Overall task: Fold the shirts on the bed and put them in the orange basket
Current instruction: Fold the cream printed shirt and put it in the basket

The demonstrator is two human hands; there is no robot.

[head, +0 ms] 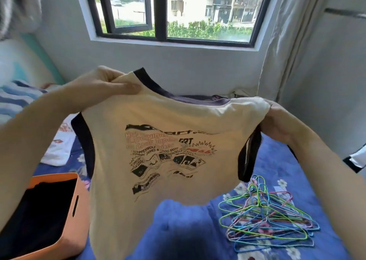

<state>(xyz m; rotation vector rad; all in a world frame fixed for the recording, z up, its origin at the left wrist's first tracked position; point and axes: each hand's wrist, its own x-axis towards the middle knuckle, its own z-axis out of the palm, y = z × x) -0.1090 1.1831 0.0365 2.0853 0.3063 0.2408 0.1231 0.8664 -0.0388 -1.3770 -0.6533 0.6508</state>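
above the blue floral bed [198, 220], a cream sleeveless shirt [158, 121] with dark trim and a printed graphic hangs spread between both hands. the left hand [111, 83] pinches one shoulder, fingers curled round the cloth, and the right hand [281, 121] grips the other. on the bed's near left side sits the orange basket [82, 230], dark clothing inside. a white shirt [59, 150] lies further up the bed's left side — coloured wire hangers [267, 226] are heaped on its right.

Bright daylight floods in from the window [174, 12]; frame edges bend and blur, upper-left corner softest.
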